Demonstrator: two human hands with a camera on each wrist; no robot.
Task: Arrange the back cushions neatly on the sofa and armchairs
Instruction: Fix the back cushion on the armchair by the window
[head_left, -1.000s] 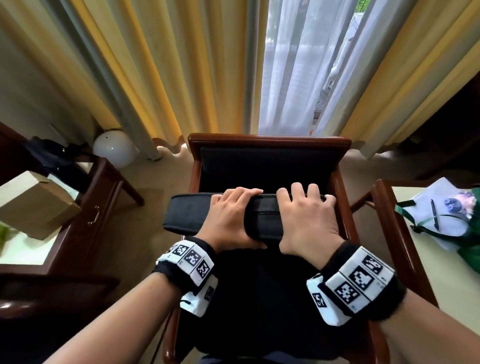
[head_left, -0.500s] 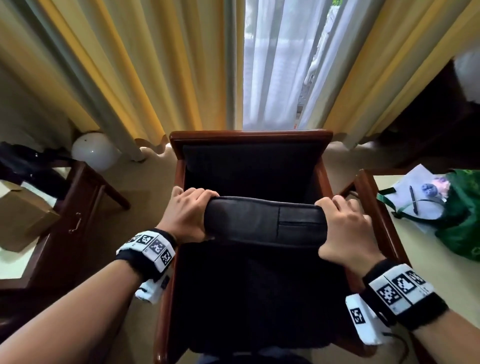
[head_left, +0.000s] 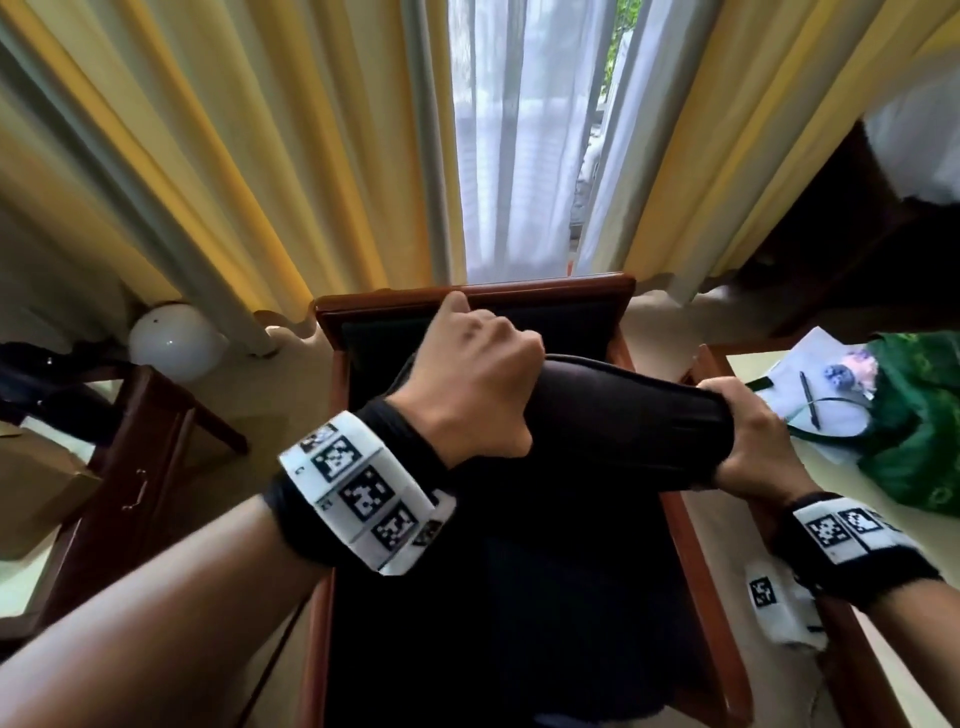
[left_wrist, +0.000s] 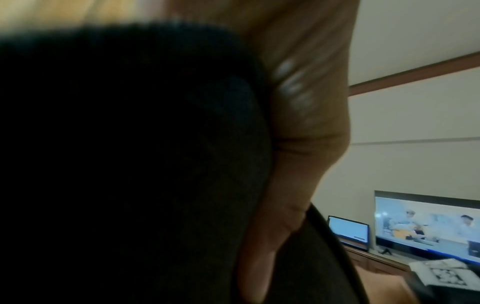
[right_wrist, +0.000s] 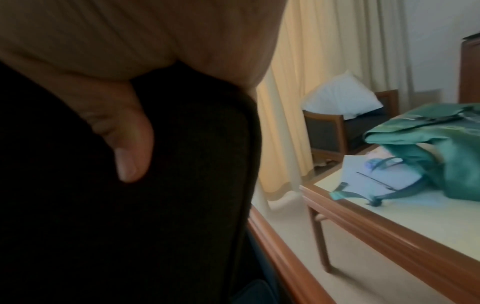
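Over the armchair (head_left: 613, 291) seat you hold the black back cushion (head_left: 623, 415) up off the seat, tilted, left end higher than right. Your left hand (head_left: 467, 384) grips the left end, fingers curled over the top edge; left wrist view shows the palm (left_wrist: 298, 144) pressed against dark fabric. Your right hand (head_left: 748, 436) grips the right end, thumb (right_wrist: 130, 144) pushed into the cushion face. Armchair has a wooden frame and dark upholstery, backed by yellow curtains (head_left: 260, 156) and a sheer white one. Worktop (right_wrist: 389, 216) to the right carries a green bag (head_left: 914, 415), papers and a pen (head_left: 809, 400). White globe lamp (head_left: 174, 340) sits on the floor at left.
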